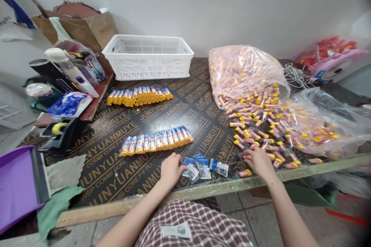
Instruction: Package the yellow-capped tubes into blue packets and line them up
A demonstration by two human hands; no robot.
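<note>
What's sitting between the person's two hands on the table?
Between the left hand and the right hand lie several small blue-and-clear packets, seen in the head view.

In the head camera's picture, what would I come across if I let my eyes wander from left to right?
Purple dustpan → grey cloth → white basket → small blue-and-clear packets → big clear bag of small pink tubes with yellow caps → pink fan.
</note>
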